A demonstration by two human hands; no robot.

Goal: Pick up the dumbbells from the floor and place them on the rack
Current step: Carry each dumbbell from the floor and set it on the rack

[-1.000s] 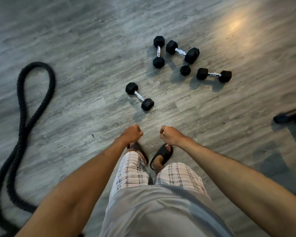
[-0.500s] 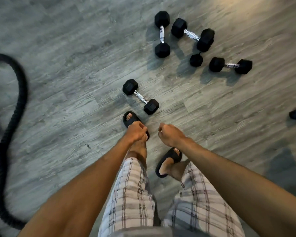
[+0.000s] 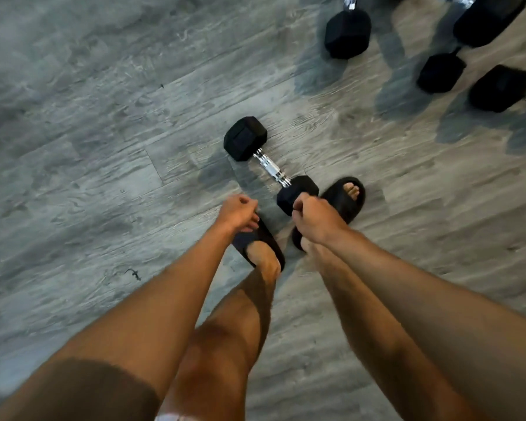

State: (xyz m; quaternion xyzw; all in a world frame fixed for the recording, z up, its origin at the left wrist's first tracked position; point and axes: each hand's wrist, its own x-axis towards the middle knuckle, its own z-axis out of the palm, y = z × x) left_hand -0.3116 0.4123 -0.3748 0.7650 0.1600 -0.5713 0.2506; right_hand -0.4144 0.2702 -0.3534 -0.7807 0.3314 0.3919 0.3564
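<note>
1. The step in hand was the approach to the first pickup. No dumbbell was off the floor and no rack was in view.
2. The nearest hex dumbbell [image 3: 271,167] lay flat on the grey plank floor [image 3: 104,147], its chrome handle running diagonally and its near head just beside the right slide sandal [image 3: 345,205].
3. The left hand [image 3: 237,212] hung with its fingers curled into a loose fist, holding nothing.
4. The right hand [image 3: 313,220] was likewise curled and seemingly empty. It overlapped the dumbbell's near head in the view, but above it rather than on it.
5. More hex dumbbells [image 3: 348,33] lay clustered further off at the upper right.
6. The next move probably called for bending down, uncurling one hand and wrapping it round the chrome handle between the heads.
</note>
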